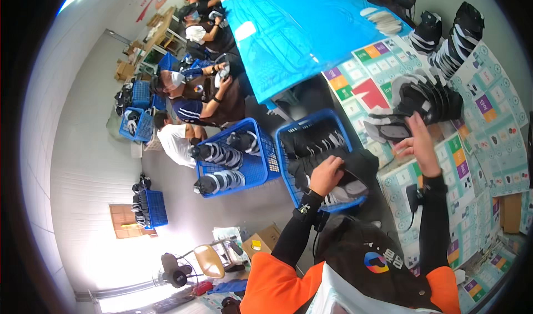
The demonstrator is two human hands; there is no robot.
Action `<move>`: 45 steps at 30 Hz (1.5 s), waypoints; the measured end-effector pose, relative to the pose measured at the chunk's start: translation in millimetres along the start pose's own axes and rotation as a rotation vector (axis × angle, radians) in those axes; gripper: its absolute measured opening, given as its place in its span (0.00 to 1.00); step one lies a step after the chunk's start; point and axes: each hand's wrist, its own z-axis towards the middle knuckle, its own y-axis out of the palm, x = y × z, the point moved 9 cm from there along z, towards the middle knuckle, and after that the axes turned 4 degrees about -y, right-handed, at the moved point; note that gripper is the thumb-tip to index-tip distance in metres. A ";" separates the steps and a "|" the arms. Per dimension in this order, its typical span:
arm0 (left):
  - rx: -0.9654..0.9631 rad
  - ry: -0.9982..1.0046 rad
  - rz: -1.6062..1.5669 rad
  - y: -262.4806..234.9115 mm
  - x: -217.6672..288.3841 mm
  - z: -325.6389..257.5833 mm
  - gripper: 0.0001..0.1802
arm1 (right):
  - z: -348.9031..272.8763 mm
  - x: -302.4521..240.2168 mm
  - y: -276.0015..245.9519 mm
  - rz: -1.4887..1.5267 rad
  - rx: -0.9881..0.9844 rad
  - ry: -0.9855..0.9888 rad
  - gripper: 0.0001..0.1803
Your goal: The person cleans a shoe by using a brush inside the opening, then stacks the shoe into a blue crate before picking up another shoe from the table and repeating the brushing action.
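Black shoe uppers everywhere, grey and white at the soles. The person in the orange-shouldered top works between a blue basket on the floor and a desk covered in printed sheets.

Left hand (326,174): down in the nearer blue basket (288,130), fingers curled shut over a black shoe (355,172) that lies on top of the heap. The shoe's long axis runs roughly left to right in the view, pale sole end toward the basket's near right corner. Basket sits to the person's left, below desk level, touching or just beside the desk's edge.

Right hand (417,143): up over the desk (472,164), thumb and fingers closed on the heel end of a second black shoe (388,126) with a grey insole showing. This shoe points away to the left, its far end near the desk edge above the basket. Just beyond the fingertips stands a packed row of shoes (430,99), side by side, the row running up and right across the desk.

Relation that matters: the row lies ahead and slightly right of the right hand, close to it; the left hand is well below and to the left, farther off. The right hand is the nearer to the row.

Second blue basket (256,170) of shoes farther left. Other workers (200,95) sit along a blue-covered table (300,25) beyond.
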 end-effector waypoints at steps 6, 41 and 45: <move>0.033 0.114 0.180 13.4 30.8 1.2 0.15 | -168.7 -189.4 109.4 0.143 -0.594 -0.185 0.58; 0.166 0.094 -0.309 29.8 217.9 -94.6 0.12 | -282.7 -34.9 -91.5 -0.813 0.209 -0.544 0.22; 0.015 0.118 -0.284 58.4 237.0 -83.3 0.19 | -271.5 -6.5 -126.2 -0.786 0.285 -0.539 0.18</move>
